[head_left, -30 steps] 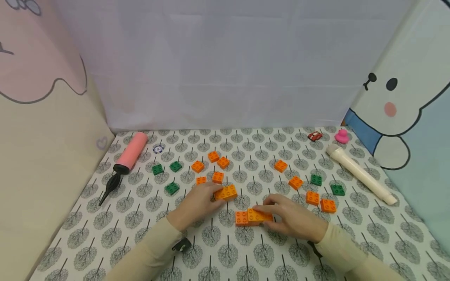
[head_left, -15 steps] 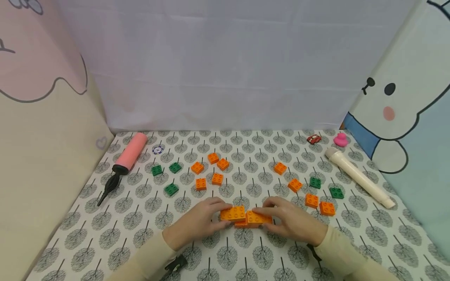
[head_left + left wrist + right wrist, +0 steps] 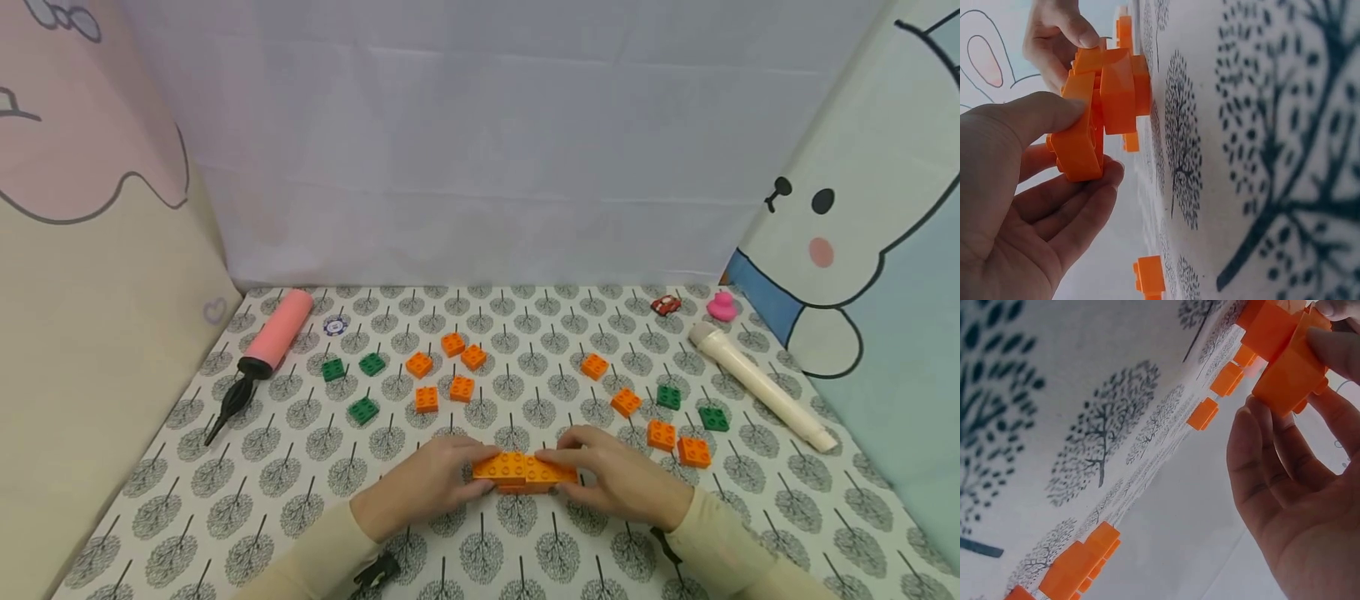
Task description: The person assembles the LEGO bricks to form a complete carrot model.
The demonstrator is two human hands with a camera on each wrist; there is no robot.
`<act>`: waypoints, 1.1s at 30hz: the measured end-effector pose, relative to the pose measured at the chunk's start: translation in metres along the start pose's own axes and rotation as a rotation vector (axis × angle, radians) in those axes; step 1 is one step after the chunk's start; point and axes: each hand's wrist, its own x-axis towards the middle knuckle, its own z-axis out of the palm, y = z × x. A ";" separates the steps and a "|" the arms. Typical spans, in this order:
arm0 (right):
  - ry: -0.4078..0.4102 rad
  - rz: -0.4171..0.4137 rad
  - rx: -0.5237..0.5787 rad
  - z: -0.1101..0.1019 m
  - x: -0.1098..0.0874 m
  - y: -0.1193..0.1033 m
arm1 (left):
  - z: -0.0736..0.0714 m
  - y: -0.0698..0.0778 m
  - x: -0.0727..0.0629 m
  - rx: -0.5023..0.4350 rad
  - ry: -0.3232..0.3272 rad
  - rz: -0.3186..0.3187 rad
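My left hand pinches a long yellow-orange building brick between thumb and fingers, over the left end of a lower orange brick layer. In the left wrist view that brick overhangs the lower brick and looks slightly tilted; whether its studs are fully seated I cannot tell. With thumb and fingers my right hand grips a second long yellow-orange brick, end to end with the first on the same layer. Part of that second brick also overhangs in the right wrist view.
Loose orange bricks and green bricks lie behind and to the left; more orange bricks and green ones lie right. A pink pump, poker chip, toy car, pink duck and cream tube stand farther out.
My left hand has brought its long brick toward me and rightward, from the table behind onto the lower bricks, against the other long brick. My right hand has kept its grip in nearly the same place.
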 end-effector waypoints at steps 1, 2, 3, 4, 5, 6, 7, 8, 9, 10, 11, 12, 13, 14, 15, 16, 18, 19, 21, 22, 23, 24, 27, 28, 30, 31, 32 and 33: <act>0.000 -0.001 0.001 0.000 0.000 0.000 | 0.000 0.000 0.000 0.004 0.002 0.007; 0.000 -0.004 0.000 0.000 0.000 0.000 | 0.000 0.000 0.000 0.004 0.004 0.012; 0.002 -0.006 0.000 0.000 0.000 0.001 | -0.001 0.000 0.000 0.002 0.004 0.013; 0.003 -0.009 -0.001 0.001 0.000 0.001 | -0.001 -0.001 0.000 0.001 0.002 0.014; 0.002 -0.008 -0.005 0.001 0.000 0.001 | -0.001 -0.001 0.000 0.001 -0.003 0.011; 0.003 -0.010 -0.008 0.001 0.000 0.001 | -0.002 -0.001 0.000 0.001 -0.008 0.009; 0.002 -0.013 -0.008 0.001 0.000 0.001 | -0.002 -0.001 0.000 -0.002 -0.011 0.007; 0.000 -0.010 -0.010 0.000 0.000 0.001 | -0.002 -0.001 0.000 -0.005 -0.015 0.003; 0.000 -0.011 -0.009 0.001 0.000 0.001 | -0.002 -0.001 -0.001 -0.006 -0.017 0.001; 0.000 -0.012 -0.010 0.000 0.000 0.001 | -0.002 -0.001 -0.001 -0.006 -0.019 -0.001; 0.000 -0.009 -0.010 0.000 0.000 0.000 | -0.002 -0.001 -0.001 -0.007 -0.020 -0.003; 0.002 -0.011 -0.007 0.000 0.000 0.000 | -0.002 -0.001 -0.001 -0.007 -0.019 -0.003; 0.001 -0.010 -0.006 0.000 0.000 0.000 | -0.001 -0.001 0.000 -0.006 -0.018 -0.004; 0.003 -0.007 -0.008 0.000 0.000 0.000 | -0.001 -0.001 0.000 -0.005 -0.020 -0.005; 0.004 -0.006 -0.008 0.000 0.000 0.000 | -0.001 -0.001 0.000 -0.005 -0.022 -0.005; 0.003 0.000 -0.010 0.000 0.000 0.000 | -0.001 -0.001 0.001 -0.006 -0.025 -0.007; -0.001 0.007 -0.007 0.000 0.000 0.000 | -0.002 -0.001 0.001 -0.009 -0.035 -0.009; -0.003 0.008 -0.005 0.000 0.000 0.000 | -0.002 -0.001 0.002 -0.013 -0.040 -0.009; -0.010 0.011 0.007 0.001 0.000 0.000 | -0.002 -0.001 0.003 -0.028 -0.049 -0.008; -0.011 0.009 0.013 0.001 0.000 0.000 | -0.002 -0.001 0.003 -0.036 -0.052 -0.008; -0.012 0.009 0.019 0.001 0.000 0.000 | -0.002 -0.001 0.003 -0.041 -0.056 -0.007; -0.012 0.008 0.025 0.001 0.000 0.000 | -0.002 -0.001 0.003 -0.046 -0.059 -0.005; -0.009 0.012 0.034 0.002 0.000 0.000 | -0.003 -0.001 0.004 -0.050 -0.071 -0.004; -0.008 0.011 0.036 0.002 0.000 0.000 | -0.004 -0.001 0.004 -0.048 -0.072 0.003; -0.008 0.008 0.039 0.001 0.000 0.000 | -0.006 -0.002 0.005 -0.041 -0.079 0.008; -0.009 0.005 0.038 0.001 0.000 0.001 | -0.006 -0.002 0.005 -0.043 -0.081 0.011; -0.007 0.001 0.035 0.001 0.000 0.001 | -0.007 -0.002 0.006 -0.047 -0.080 0.015; -0.006 -0.002 0.033 0.001 0.001 0.001 | -0.007 -0.003 0.007 -0.052 -0.078 0.018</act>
